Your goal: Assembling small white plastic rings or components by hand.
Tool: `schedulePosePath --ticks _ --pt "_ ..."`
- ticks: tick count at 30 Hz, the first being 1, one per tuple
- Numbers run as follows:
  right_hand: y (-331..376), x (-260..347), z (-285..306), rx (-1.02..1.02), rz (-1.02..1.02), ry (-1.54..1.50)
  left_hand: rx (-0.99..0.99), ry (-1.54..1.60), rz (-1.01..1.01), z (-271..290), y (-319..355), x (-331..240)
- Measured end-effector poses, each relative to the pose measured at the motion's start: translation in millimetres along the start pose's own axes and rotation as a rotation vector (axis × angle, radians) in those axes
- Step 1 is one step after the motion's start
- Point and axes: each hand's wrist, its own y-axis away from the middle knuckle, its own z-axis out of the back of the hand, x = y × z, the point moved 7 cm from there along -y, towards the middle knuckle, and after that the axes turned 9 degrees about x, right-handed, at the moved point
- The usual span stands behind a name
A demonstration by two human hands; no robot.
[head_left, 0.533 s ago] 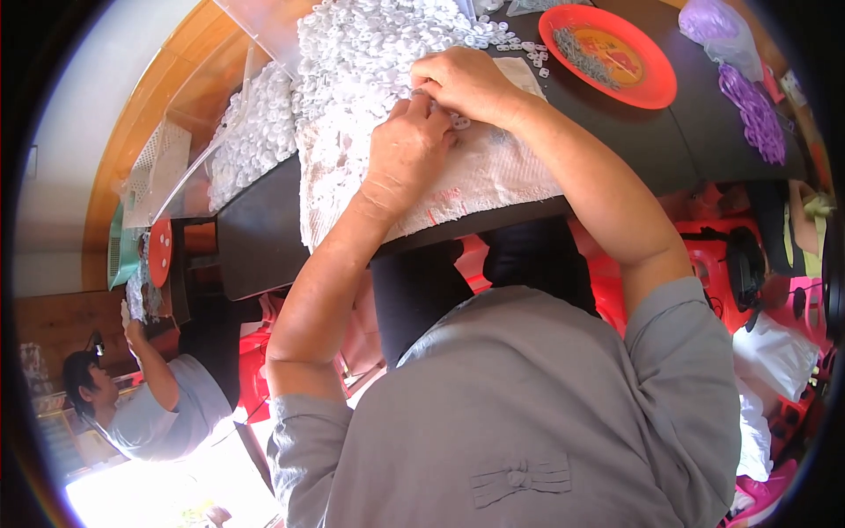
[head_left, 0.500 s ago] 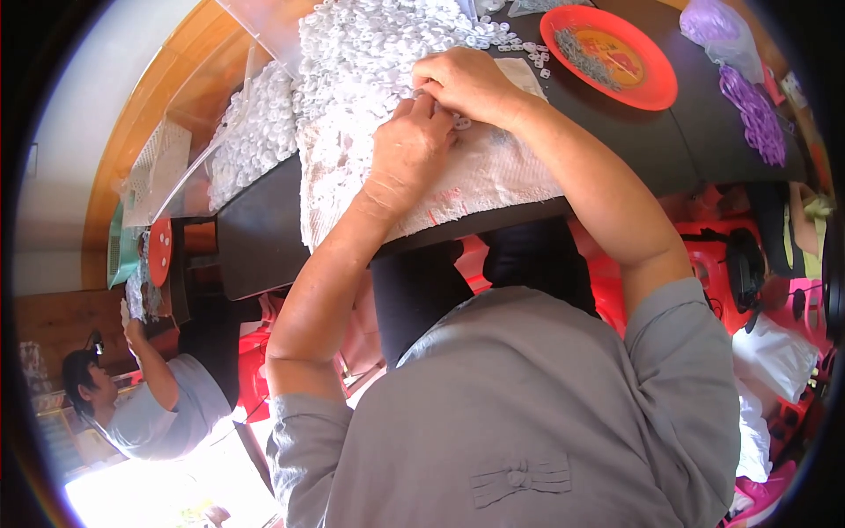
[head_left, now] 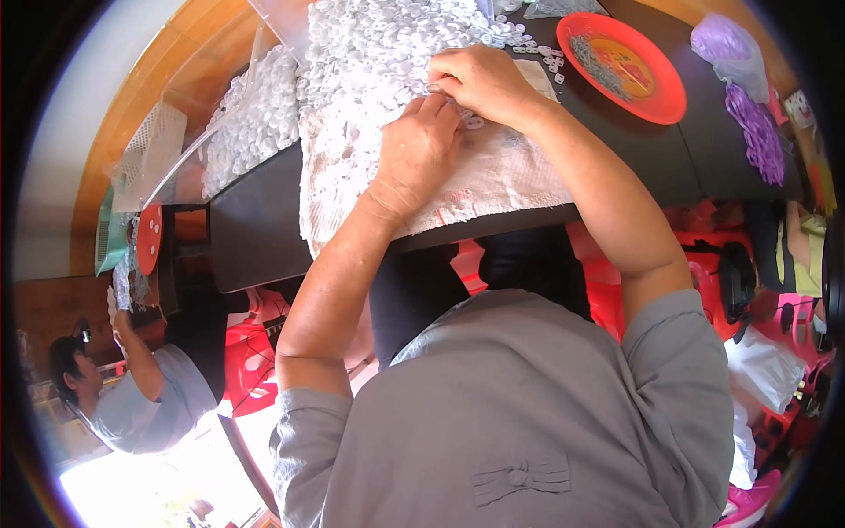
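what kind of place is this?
Probably a small home workshop for hand assembly: a heap of small white parts on a dark table, a red plate of metal bits, another person working nearby.

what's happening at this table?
A person in a grey top bends over a dark table. Both hands meet at the edge of a heap of small white pieces on a white cloth: left hand below, right hand above. A red plate and purple pieces lie to the right.

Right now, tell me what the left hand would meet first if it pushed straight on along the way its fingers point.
Probably the right hand, just ahead of the left hand; then the heap of small white plastic pieces.
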Motion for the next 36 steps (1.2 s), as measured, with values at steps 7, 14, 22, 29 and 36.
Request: schedulePosePath --ticks 7,14,22,29,36 --pt "1.1 6.1 5.3 0.003 0.017 -0.016 -0.065 0.46 0.246 -0.7 5.6 30.2" --pt "4.7 21.1 17.9 -0.062 0.064 -0.331 -0.195 1.19 0.575 16.8 13.1 47.0" --pt "6.9 30.6 14.1 0.13 -0.053 -0.777 -0.283 1.556 0.559 13.8 16.4 58.0" --pt "8.7 35.0 15.7 0.015 0.036 -0.732 -0.17 1.753 0.626 6.6 16.6 60.0" --pt "11.5 46.9 24.6 -0.103 0.129 -0.474 -0.203 1.717 0.625 10.7 17.2 58.9"
